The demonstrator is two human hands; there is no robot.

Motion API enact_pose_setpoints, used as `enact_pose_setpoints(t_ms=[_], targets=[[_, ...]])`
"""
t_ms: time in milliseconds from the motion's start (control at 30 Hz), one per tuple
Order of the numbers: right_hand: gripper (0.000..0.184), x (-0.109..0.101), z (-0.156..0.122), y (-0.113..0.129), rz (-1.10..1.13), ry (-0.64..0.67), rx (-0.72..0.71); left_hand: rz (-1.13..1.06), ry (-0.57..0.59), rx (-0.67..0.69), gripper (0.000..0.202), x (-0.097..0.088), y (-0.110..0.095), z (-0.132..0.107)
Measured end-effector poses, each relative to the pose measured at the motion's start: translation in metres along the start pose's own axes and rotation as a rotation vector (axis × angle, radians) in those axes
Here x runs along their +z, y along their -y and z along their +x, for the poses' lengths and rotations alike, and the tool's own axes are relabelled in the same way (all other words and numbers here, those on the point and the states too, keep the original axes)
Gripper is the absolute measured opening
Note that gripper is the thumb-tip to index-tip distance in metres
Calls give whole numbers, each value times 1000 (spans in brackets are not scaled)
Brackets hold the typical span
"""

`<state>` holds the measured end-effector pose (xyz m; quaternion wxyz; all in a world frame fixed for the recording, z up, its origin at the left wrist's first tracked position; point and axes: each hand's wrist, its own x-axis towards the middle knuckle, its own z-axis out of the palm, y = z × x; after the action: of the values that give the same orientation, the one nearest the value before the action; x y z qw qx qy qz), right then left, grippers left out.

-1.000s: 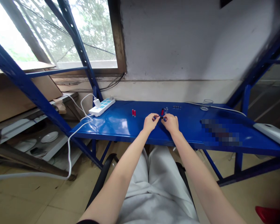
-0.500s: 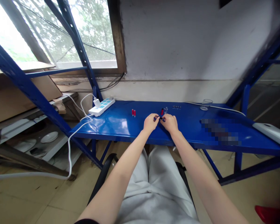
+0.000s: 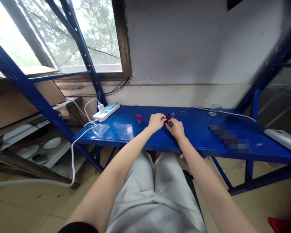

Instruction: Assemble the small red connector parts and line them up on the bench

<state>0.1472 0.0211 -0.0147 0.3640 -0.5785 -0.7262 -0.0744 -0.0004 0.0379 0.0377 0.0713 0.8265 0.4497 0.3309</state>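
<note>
Over the blue table (image 3: 155,109), my two hands meet at the fingertips. My right hand (image 3: 176,128) pinches a small dark piece (image 3: 170,124), too small to name for certain. My left hand (image 3: 156,122) is closed, its fingertips at the near end of that piece; what they hold is hidden. Just beyond the fingers are a small red tube-like piece (image 3: 168,116) and a clear one (image 3: 173,115). Two short red and clear pieces (image 3: 139,118) stand side by side to the left. Several tiny metallic bits (image 3: 183,113) lie in rows at the back right.
A white power strip (image 3: 106,112) with a plug and cable lies at the table's left end. Toward the right are a clear glass (image 3: 214,109), a blurred-out dark object (image 3: 229,138) and a white device (image 3: 283,141). Blue frame posts (image 3: 82,51) flank the table.
My left hand has shifted slightly up, its fingers reaching more over the dark piece. My right hand stays nearly in place. The view has moved a little.
</note>
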Motion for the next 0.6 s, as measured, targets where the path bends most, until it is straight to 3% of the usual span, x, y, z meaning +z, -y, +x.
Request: enact_pose_setpoints(t_ms=[133, 267, 400, 600], targets=[[27, -1, -1, 1, 86, -75, 27, 125, 98, -215, 14, -46, -2, 38], [32, -5, -2, 2, 113, -41, 39, 366, 191, -182, 9, -77, 11, 53], [32, -6, -2, 2, 112, -17, 21, 503, 285, -179, 9, -82, 33, 41], [27, -1, -1, -1, 113, -14, 11, 529, 284, -258, 11, -74, 55, 27]])
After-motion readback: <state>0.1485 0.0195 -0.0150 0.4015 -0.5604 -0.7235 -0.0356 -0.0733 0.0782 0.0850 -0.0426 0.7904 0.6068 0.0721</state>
